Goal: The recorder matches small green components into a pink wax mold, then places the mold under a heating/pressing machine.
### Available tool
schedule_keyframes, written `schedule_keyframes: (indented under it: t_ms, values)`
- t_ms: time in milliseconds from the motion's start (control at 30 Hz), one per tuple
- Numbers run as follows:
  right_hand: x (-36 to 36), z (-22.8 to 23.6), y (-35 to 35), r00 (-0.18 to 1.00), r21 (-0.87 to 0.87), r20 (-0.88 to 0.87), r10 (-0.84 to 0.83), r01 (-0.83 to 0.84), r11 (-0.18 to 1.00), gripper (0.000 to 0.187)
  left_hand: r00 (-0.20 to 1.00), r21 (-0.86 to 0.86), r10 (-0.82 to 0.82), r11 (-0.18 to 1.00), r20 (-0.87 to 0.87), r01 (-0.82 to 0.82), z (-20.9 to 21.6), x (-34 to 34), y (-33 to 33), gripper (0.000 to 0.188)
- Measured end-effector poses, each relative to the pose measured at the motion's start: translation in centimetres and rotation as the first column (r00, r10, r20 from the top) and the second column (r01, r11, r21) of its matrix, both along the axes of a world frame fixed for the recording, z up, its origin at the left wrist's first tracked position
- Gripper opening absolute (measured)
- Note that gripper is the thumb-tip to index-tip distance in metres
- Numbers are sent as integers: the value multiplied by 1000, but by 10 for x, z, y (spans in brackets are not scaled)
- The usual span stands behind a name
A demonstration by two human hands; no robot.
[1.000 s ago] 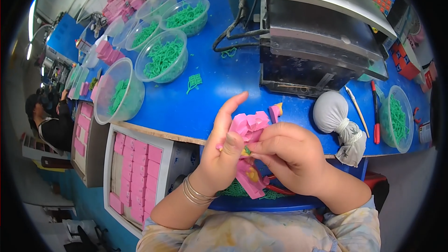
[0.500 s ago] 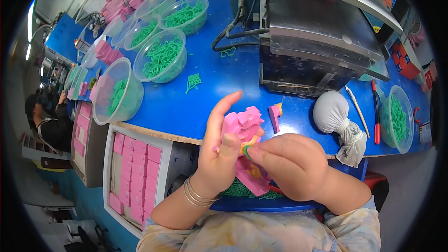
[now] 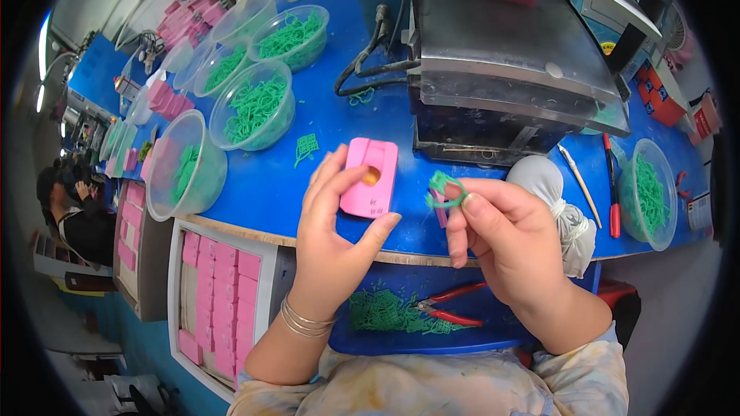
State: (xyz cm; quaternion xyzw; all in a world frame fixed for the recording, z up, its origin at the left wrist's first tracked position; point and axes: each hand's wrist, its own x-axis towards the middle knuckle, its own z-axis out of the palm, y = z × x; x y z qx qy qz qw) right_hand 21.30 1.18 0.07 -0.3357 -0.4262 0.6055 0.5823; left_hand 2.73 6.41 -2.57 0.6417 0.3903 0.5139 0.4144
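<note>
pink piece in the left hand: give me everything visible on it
The pink piece is a small flat block with rounded corners, plastic by its look, matte. Its face shows a round recess holding something orange-brown, with a shallow slot below. It is held upright above the blue table, face toward the camera. The left hand grips it by its edges: fingers on the left edge, thumb at the lower right corner. The right hand, apart from it, pinches a green piece.

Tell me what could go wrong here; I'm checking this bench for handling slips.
The right hand pinches the small green loop only at its fingertips, above the table edge, so it could drop into the blue tray of green scraps and be lost. The left hand holds the pink block by its edges; it might tilt or slip.
</note>
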Motion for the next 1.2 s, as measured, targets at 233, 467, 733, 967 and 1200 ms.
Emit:
schedule_keyframes:
  t_ms: [233,467,733,967,1200]
  values:
    - [-10,5,-5,947,-140,-245,210,-249,958,40,944,303,30,950,-328,75,25,0,-21,38]
    - [-21,9,-15,977,48,161,142,-151,987,51,959,-88,-270,957,87,278,29,5,-38,17]
    - [-18,8,-15,972,-16,185,143,-142,990,46,970,-3,-228,973,80,229,21,14,-44,15]
    - [-9,14,-7,911,-317,-243,334,-400,860,44,900,451,79,882,-429,137,26,9,-48,10]
    - [-15,15,-14,925,-262,-127,358,-379,888,40,949,394,-36,904,-313,164,28,11,-48,16]
